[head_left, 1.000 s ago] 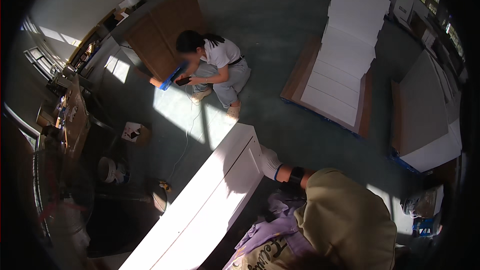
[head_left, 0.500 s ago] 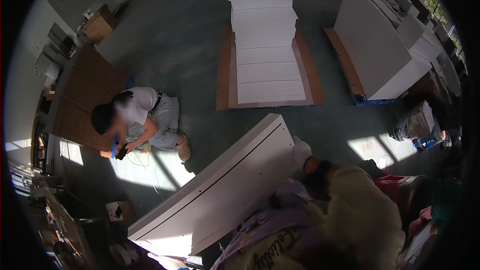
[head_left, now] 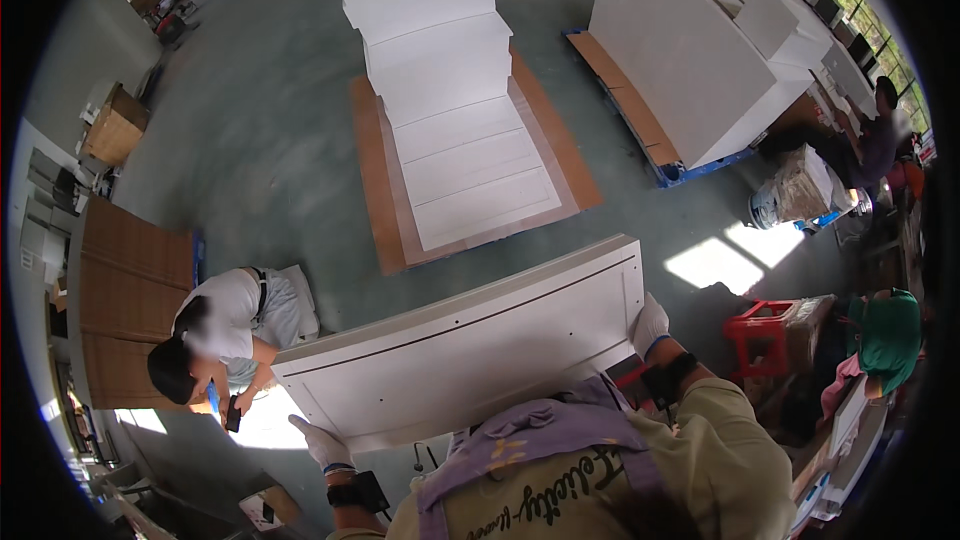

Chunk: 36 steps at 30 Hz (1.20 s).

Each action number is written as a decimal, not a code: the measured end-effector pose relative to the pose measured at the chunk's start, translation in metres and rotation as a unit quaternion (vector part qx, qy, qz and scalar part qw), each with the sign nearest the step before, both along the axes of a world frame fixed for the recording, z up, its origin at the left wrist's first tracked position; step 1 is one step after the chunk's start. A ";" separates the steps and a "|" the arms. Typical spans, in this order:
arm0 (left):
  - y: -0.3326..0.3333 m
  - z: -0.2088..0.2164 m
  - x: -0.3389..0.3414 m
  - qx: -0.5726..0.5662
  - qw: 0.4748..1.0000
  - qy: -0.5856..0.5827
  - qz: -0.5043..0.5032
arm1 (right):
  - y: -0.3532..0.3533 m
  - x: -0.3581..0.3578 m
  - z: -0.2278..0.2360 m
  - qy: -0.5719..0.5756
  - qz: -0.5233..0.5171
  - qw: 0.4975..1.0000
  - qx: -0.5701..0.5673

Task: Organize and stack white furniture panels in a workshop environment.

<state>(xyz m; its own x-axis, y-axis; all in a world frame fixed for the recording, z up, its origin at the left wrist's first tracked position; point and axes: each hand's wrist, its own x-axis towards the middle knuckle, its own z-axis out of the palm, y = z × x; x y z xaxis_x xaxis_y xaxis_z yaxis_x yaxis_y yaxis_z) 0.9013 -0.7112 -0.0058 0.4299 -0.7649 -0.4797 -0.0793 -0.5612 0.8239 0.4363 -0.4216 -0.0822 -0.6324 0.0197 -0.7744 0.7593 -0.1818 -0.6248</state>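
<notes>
A long white furniture panel [head_left: 480, 350], with a dark groove along its far edge and several small holes, is held across in front of me. My right hand [head_left: 650, 327], in a white glove, is closed on its right end. At the left end my left hand [head_left: 322, 446], also gloved, grips the near corner; its fingers under the panel are partly hidden. The panel tilts, its right end farther from me than its left. Beyond it stands a tall stack of white panels [head_left: 480, 165] on a brown cardboard sheet [head_left: 375, 190].
A person in a white shirt [head_left: 225, 310] crouches at the left, holding a dark object, beside a brown board stack [head_left: 135, 300]. A large white stack [head_left: 690, 60] stands far right on a blue pallet [head_left: 700, 170]. A red crate [head_left: 757, 338] is at right; another person [head_left: 875, 145] sits farther off.
The panel has swung flatter across my front, its left end moving farther away. My left hand has come into view at that end. The view has shifted to the right.
</notes>
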 end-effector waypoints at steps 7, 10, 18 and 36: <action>-0.038 -0.012 -0.146 0.048 0.997 -0.054 -0.002 | -0.021 -0.159 -0.078 -0.002 0.074 0.995 0.061; -0.047 -0.017 -0.207 0.055 0.990 -0.127 -0.036 | 0.004 -0.240 -0.144 0.103 0.202 0.957 0.181; -0.071 -0.041 -0.266 0.026 0.999 -0.010 0.026 | -0.112 -0.325 -0.052 0.065 0.227 0.951 0.198; -0.278 -0.094 -0.401 0.056 0.998 0.031 0.009 | -0.246 -0.497 -0.059 0.115 0.306 0.932 0.158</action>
